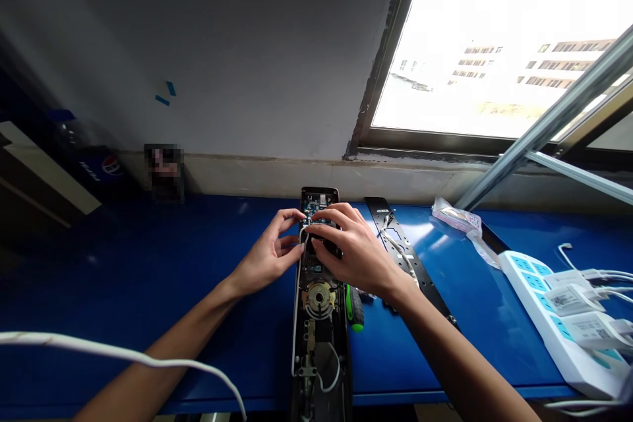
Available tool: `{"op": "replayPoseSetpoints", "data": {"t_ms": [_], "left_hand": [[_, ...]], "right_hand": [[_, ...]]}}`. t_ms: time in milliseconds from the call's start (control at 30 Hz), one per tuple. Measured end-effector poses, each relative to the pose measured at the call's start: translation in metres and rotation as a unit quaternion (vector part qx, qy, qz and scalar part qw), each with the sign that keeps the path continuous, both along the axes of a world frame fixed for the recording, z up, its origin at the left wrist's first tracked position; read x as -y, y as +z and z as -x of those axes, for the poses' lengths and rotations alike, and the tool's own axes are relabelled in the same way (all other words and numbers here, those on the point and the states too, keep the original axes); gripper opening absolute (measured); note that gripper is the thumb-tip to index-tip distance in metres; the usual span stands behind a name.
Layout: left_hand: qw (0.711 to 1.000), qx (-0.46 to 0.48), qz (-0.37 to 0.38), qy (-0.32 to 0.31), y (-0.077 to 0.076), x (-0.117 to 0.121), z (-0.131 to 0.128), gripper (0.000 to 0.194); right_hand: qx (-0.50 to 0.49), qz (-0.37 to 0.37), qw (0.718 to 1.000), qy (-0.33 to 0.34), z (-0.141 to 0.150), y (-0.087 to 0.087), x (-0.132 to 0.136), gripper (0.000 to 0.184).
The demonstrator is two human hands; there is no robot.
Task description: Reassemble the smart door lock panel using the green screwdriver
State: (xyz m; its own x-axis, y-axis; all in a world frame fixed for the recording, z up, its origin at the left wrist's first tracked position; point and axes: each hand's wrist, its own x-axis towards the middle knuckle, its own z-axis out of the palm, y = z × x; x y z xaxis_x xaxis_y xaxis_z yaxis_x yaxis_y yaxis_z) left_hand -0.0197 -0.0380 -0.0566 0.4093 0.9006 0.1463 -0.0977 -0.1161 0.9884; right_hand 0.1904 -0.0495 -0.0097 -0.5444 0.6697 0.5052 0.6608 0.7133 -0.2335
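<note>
A long, narrow black housing [324,333], which looks like an opened electronic door lock, lies lengthwise in front of me with its insides facing up. A blue circuit board [313,203] shows at its far end. My left hand [270,250] rests at its left edge, thumb and fingers apart, fingertips by the board. From the right, my right hand [349,241] reaches over the board; its bent fingers are at a thin white cable [302,237], and part of the board is hidden beneath them. A round metal part [319,298] sits nearer to me in the housing.
Right of the housing lie a green-and-black screwdriver handle [355,310] and a black plate [420,270] with a cable. A white power strip [539,323] holds several plugs. A plastic packet [457,216] lies by the window; a Pepsi bottle [106,168] stands left. A white cord [123,351] crosses the foreground.
</note>
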Motion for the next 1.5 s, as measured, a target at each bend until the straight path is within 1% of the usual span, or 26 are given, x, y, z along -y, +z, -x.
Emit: {"op": "replayPoseSetpoints", "data": {"t_ms": [67,133,233,400,500,600,733,900,1000,1067,1167,1200,1267,1333,1400,1500], "left_hand": [[1.000,0.011,-0.001,-0.010,-0.002,0.002,-0.001,0.052],[1.000,-0.001,-0.001,-0.015,-0.003,0.004,0.000,0.057],[1.000,-0.018,-0.007,-0.019,-0.004,0.009,0.000,0.059],[0.999,-0.043,0.008,0.001,-0.005,0.022,0.001,0.058],[0.998,-0.048,0.024,-0.016,-0.006,0.029,0.004,0.060],[0.999,-0.030,0.022,-0.027,-0.008,0.032,0.005,0.061],[1.000,0.011,0.010,-0.026,-0.015,0.031,0.000,0.056],[0.999,0.036,0.001,0.006,-0.019,0.026,-0.004,0.054],[0.999,0.034,-0.003,0.016,-0.019,0.018,-0.003,0.053],[0.999,0.026,-0.003,0.030,-0.020,0.013,-0.003,0.052],[0.997,0.011,-0.010,0.081,-0.026,0.013,-0.009,0.051],[0.994,0.008,-0.016,0.111,-0.028,0.014,-0.013,0.049],[0.989,0.005,-0.020,0.146,-0.031,0.019,-0.020,0.046],[0.986,0.012,-0.021,0.166,-0.032,0.024,-0.027,0.041],[0.986,0.014,-0.023,0.162,-0.031,0.026,-0.030,0.037],[0.988,0.005,-0.030,0.153,-0.029,0.025,-0.028,0.034]], "right_hand": [[-0.006,-0.007,1.000,0.007,0.001,-0.010,-0.002,0.029],[-0.004,-0.016,1.000,0.017,0.002,-0.019,-0.004,0.033],[0.001,-0.031,0.999,0.030,0.000,-0.027,-0.005,0.036],[0.025,-0.039,0.998,0.043,-0.003,-0.026,-0.002,0.040],[0.034,-0.048,0.997,0.058,-0.003,-0.023,-0.001,0.040],[0.042,-0.050,0.996,0.066,-0.003,-0.023,-0.001,0.040],[0.026,-0.057,0.996,0.065,-0.002,-0.028,-0.004,0.034],[-0.012,-0.010,0.998,0.069,-0.004,-0.031,-0.014,0.039],[-0.022,0.003,0.998,0.062,-0.006,-0.027,-0.024,0.042],[-0.050,0.014,0.997,0.057,-0.009,-0.023,-0.030,0.042],[-0.107,0.018,0.993,0.043,-0.016,-0.019,-0.036,0.039],[-0.120,0.015,0.992,0.035,-0.019,-0.018,-0.037,0.038],[-0.130,0.012,0.991,0.017,-0.025,-0.018,-0.038,0.035],[-0.130,0.019,0.991,-0.008,-0.031,-0.018,-0.036,0.033],[-0.114,0.040,0.992,-0.038,-0.038,-0.019,-0.033,0.030],[-0.055,0.106,0.991,-0.054,-0.046,-0.019,-0.027,0.022]]}}
